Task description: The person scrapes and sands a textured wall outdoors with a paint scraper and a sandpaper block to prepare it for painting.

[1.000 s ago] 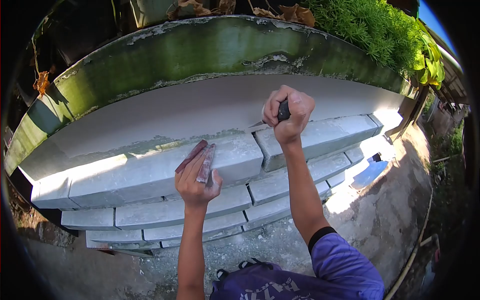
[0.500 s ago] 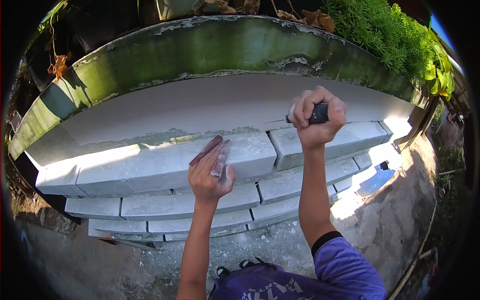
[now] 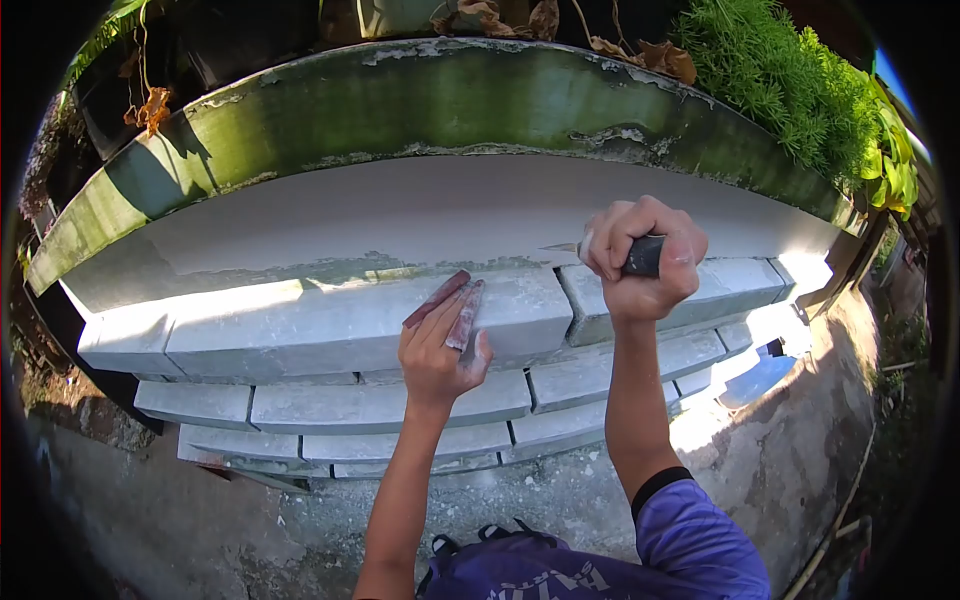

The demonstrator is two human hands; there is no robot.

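My left hand [image 3: 437, 352] rests on the top row of pale concrete blocks [image 3: 365, 335], its fingers closed around a folded piece of reddish-brown sandpaper [image 3: 464, 325] that is woven between them. Higher up and to the right, my right hand [image 3: 645, 258] is wrapped around the dark handle of a scraper [image 3: 642, 257]. Its thin metal blade shows edge-on and points left, close to the smooth grey-white wall [image 3: 420, 215]. Along the foot of this wall, just above the blocks, runs a rough greenish strip [image 3: 355, 268].
Over the wall juts a curved, moss-green concrete ledge [image 3: 400, 110] with flaking edges. Leafy green plants [image 3: 780, 95] and dry brown leaves [image 3: 665, 60] hang at its top. Lower blocks step down to a concrete floor [image 3: 230, 520]. A bluish translucent object [image 3: 758, 380] lies at right.
The view has shifted a little, so the blocks and wall sit further right. My right hand has moved slightly down and left against the wall; the left hand keeps its place on the blocks.
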